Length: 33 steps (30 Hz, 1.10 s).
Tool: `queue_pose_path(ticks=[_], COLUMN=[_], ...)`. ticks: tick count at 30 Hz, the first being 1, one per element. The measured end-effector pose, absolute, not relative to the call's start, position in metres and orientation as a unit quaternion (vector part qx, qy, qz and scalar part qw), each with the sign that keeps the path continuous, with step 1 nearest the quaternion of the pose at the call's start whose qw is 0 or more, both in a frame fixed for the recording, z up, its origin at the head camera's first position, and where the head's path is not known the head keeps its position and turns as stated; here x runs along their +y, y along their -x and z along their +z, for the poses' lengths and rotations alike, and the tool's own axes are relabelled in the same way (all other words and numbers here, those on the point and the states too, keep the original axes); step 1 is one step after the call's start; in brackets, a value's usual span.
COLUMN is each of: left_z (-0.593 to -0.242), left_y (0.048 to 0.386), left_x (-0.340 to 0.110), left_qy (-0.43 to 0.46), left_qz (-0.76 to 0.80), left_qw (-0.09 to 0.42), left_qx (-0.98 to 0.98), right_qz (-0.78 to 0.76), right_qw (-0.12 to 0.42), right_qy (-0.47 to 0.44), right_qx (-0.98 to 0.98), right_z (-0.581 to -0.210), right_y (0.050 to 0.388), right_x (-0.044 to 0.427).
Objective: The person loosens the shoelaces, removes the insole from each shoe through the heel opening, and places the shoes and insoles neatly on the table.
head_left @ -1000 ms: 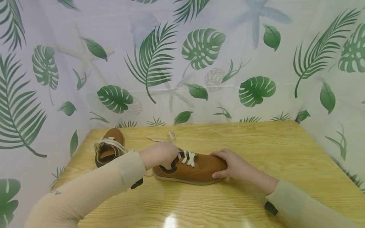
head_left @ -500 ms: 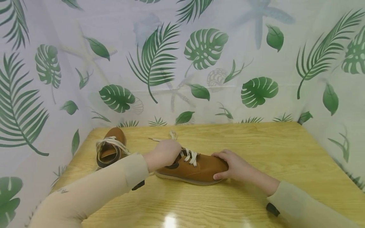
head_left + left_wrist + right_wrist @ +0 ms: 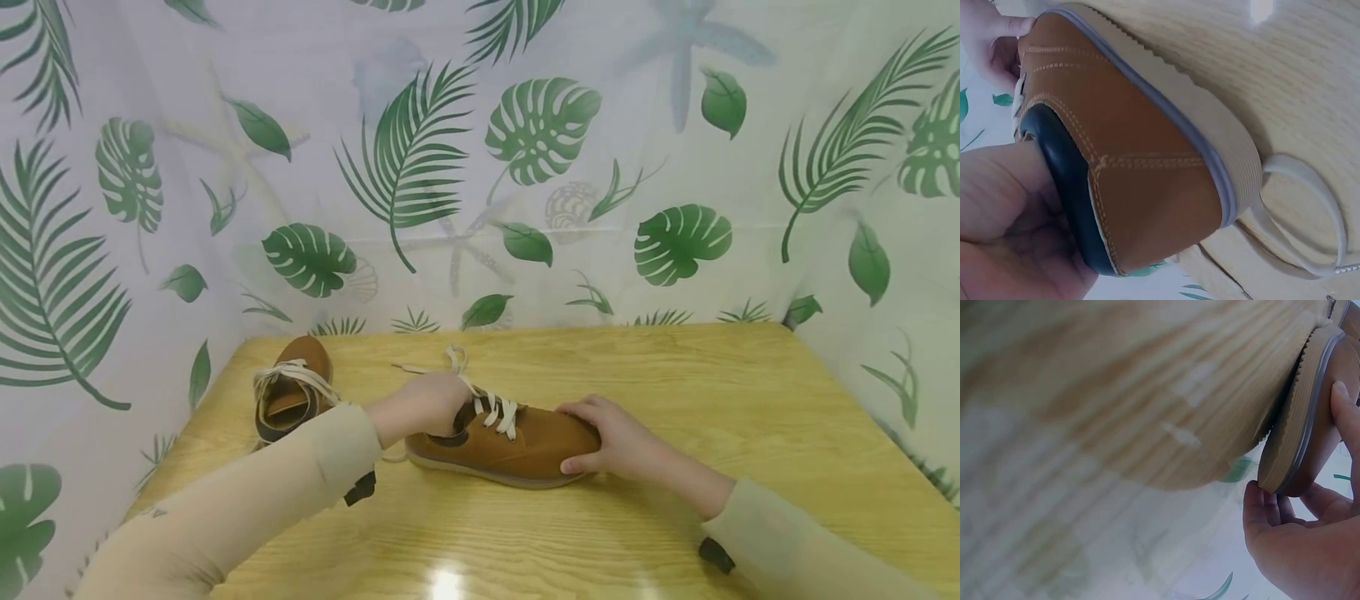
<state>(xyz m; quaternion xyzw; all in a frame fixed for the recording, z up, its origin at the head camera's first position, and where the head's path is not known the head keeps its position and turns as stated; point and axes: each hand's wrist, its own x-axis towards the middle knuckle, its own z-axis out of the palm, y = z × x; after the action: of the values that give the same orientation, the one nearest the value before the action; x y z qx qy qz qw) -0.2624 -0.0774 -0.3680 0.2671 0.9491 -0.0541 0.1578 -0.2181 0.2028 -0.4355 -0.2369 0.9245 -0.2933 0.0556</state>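
A brown lace-up shoe with white laces and a pale sole lies on the wooden table, toe to the right. My right hand grips its toe, thumb on the near side and fingers round the front, as the right wrist view also shows. At the ankle opening is my left hand. In the left wrist view, the fingers of this hand reach inside past the dark padded collar. Their tips are hidden in the shoe, so what they do there cannot be told.
A second brown shoe with loosely lying white laces stands at the table's back left, toe away. A loose lace curls on the table behind the heel. Leaf-printed cloth surrounds the back and sides.
My left hand rises slightly at the shoe opening, then shifts a little to the left and down. The right hand keeps its grip on the toe. The camera view shifts slightly.
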Motion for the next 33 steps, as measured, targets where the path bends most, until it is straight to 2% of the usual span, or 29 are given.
queue_pose_path(ticks=[3,12,19,25,33], left_z=[-0.37,-0.38,-0.38,-0.378,-0.376], left_y=[0.266,0.27,0.271,0.269,0.263], left_x=[-0.078,-0.096,-0.101,-0.104,-0.106], left_qy=[-0.273,-0.319,-0.308,-0.302,-0.342], left_qz=[-0.037,0.127,0.244,0.263,0.222], left_qw=[0.173,0.111,0.139,0.145,0.088], left_qx=[0.946,0.933,0.909,0.905,0.909], right_qz=[-0.295,-0.294,-0.299,-0.296,-0.296], right_qw=[0.054,0.055,0.048,0.05,0.057], right_qy=[0.234,0.235,0.236,0.237,0.235], right_qx=[0.925,0.925,0.923,0.924,0.924], right_z=[-0.436,-0.437,-0.435,-0.438,-0.438], right_y=[0.218,0.216,0.215,0.215,0.214], right_x=[0.204,0.206,0.209,0.207,0.204])
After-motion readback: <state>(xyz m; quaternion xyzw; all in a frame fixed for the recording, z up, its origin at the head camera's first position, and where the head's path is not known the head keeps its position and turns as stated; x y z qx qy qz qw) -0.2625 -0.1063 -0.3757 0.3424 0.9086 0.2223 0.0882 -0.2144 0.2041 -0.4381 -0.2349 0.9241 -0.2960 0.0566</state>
